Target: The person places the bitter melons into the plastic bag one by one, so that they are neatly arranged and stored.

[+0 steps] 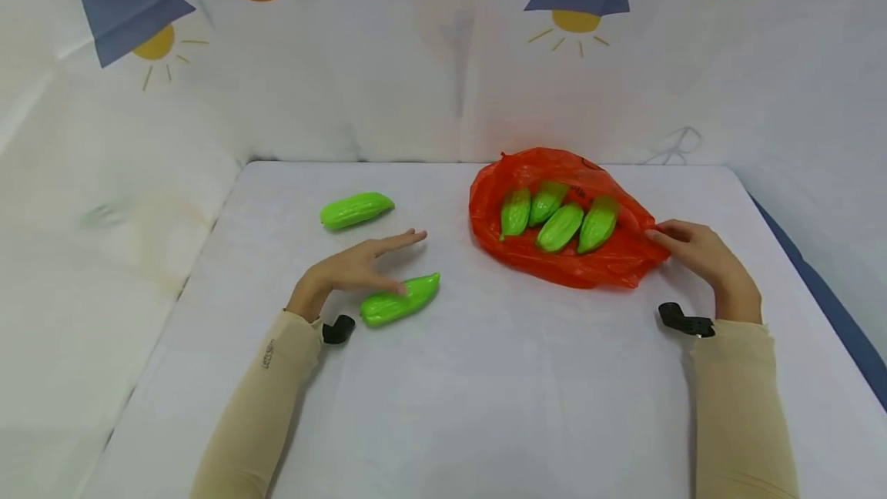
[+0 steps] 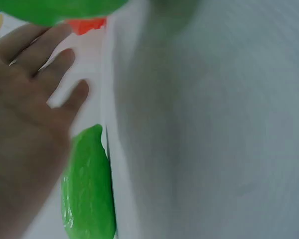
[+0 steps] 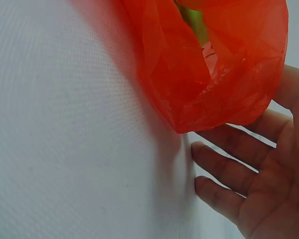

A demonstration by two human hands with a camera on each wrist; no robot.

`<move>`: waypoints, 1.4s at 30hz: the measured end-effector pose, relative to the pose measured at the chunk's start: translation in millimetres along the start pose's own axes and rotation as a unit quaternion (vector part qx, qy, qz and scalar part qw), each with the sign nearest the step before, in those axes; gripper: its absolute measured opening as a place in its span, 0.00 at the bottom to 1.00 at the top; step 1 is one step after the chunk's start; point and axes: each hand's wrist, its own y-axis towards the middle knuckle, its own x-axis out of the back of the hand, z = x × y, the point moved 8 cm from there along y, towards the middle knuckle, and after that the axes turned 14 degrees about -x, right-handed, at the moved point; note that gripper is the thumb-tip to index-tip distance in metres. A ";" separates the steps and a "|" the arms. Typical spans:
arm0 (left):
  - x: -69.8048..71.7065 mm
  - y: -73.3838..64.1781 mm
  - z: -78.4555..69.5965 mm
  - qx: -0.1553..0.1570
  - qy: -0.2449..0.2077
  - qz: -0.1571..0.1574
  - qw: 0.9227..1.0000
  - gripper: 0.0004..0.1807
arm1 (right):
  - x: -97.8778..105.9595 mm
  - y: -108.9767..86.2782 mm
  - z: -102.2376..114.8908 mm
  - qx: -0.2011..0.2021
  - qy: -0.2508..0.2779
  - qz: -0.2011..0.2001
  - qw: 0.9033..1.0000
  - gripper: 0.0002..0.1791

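My left hand (image 1: 356,264) is spread with its fingers extended, the thumb overlapping a glossy green cucumber-like vegetable (image 1: 391,305) in the head view. Beyond that hand lies a second green vegetable (image 1: 356,210), which the left wrist view shows lower down (image 2: 89,184). On the right, a red plastic bag (image 1: 596,272) lies with its mouth wide and several more green vegetables (image 1: 560,228) inside. My right hand (image 1: 703,256) pinches the bag's right edge between thumb and index finger. In the right wrist view, the red film (image 3: 209,104) hides the gripping fingertips, while the other fingers (image 3: 224,164) extend below it.
Everything lies on a white-covered table (image 1: 471,399). A white cloth (image 1: 388,83) with printed shapes rises behind its back edge and along the left side. A dark blue strip (image 1: 818,283) runs beside the right edge.
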 end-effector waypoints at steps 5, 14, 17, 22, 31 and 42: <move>-11.2 -1.0 6.0 -0.009 -0.020 0.050 0.999 0.49 | -1.5 -0.1 -2.4 -0.005 0.006 0.006 1.000 0.41; -16.8 5.7 -1.0 -0.057 -0.074 0.039 0.995 0.36 | -1.5 1.3 -2.2 -0.008 0.008 0.009 1.000 0.42; -9.4 7.2 -0.9 -0.064 -0.043 -0.005 0.997 0.32 | -2.2 1.1 -2.8 -0.009 0.007 0.010 1.000 0.42; 0.2 4.9 2.9 -0.047 0.007 -0.038 0.998 0.33 | -2.0 1.0 -2.9 -0.008 0.006 0.009 1.000 0.41; -6.3 -1.8 3.3 -0.018 0.020 0.031 0.999 0.63 | -0.9 0.5 -3.0 -0.011 0.005 0.009 1.000 0.42; -9.1 -6.8 0.7 0.018 0.015 0.049 0.999 0.66 | -1.8 -1.2 -1.9 -0.009 0.010 0.010 1.000 0.42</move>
